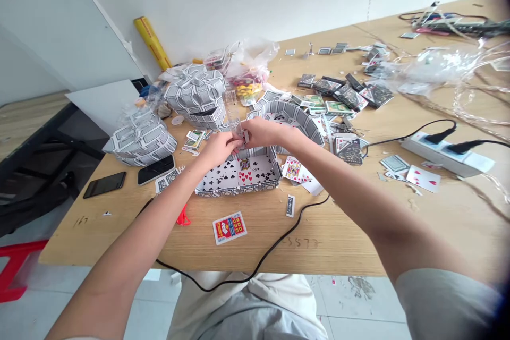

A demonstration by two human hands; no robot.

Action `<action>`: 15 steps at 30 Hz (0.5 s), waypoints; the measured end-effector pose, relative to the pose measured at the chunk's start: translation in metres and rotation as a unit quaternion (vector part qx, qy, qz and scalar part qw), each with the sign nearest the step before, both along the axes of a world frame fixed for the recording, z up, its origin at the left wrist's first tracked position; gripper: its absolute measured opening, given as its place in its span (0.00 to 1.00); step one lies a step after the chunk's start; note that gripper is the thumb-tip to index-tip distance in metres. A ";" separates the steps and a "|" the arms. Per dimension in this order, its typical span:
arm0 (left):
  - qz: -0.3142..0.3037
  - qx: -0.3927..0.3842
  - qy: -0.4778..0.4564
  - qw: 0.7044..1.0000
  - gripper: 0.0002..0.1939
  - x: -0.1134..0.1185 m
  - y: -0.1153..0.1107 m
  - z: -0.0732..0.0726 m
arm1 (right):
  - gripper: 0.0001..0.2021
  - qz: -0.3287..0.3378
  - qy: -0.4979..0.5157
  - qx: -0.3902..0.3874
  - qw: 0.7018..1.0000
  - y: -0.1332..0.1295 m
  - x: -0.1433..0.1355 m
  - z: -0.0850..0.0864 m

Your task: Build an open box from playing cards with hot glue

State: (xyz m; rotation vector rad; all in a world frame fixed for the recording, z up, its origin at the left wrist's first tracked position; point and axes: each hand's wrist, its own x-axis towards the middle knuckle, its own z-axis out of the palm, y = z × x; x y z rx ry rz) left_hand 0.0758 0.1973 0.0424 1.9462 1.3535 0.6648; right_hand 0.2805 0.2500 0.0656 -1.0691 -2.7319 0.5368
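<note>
My left hand (224,147) and my right hand (258,133) meet over the back edge of an open tray made of playing cards (239,189). The fingers of both are pinched together, around something small that I cannot make out. A clear plastic strip (231,109) rises just behind my fingertips. Card faces line the tray's floor. Behind it to the right stands a larger, rounded card tray (297,112), partly hidden by my right hand and forearm. Two closed card-built boxes, one (197,93) behind and one (141,137) farther left, have looped tops.
Two phones (105,185) lie at the left. Card boxes (348,93), loose cards (423,178) and a power strip (446,154) are at the right. A black cable (263,259) crosses the front edge near a red card (230,227).
</note>
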 end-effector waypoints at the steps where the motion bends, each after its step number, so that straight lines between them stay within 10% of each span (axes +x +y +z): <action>1: 0.002 0.003 0.003 1.000 0.07 0.000 0.000 -0.001 | 0.09 0.020 -0.019 0.006 1.000 0.002 -0.002 0.004; 15: 0.015 0.068 0.055 0.996 0.08 0.004 -0.006 -0.003 | 0.11 0.050 -0.083 0.032 0.995 -0.005 -0.008 0.019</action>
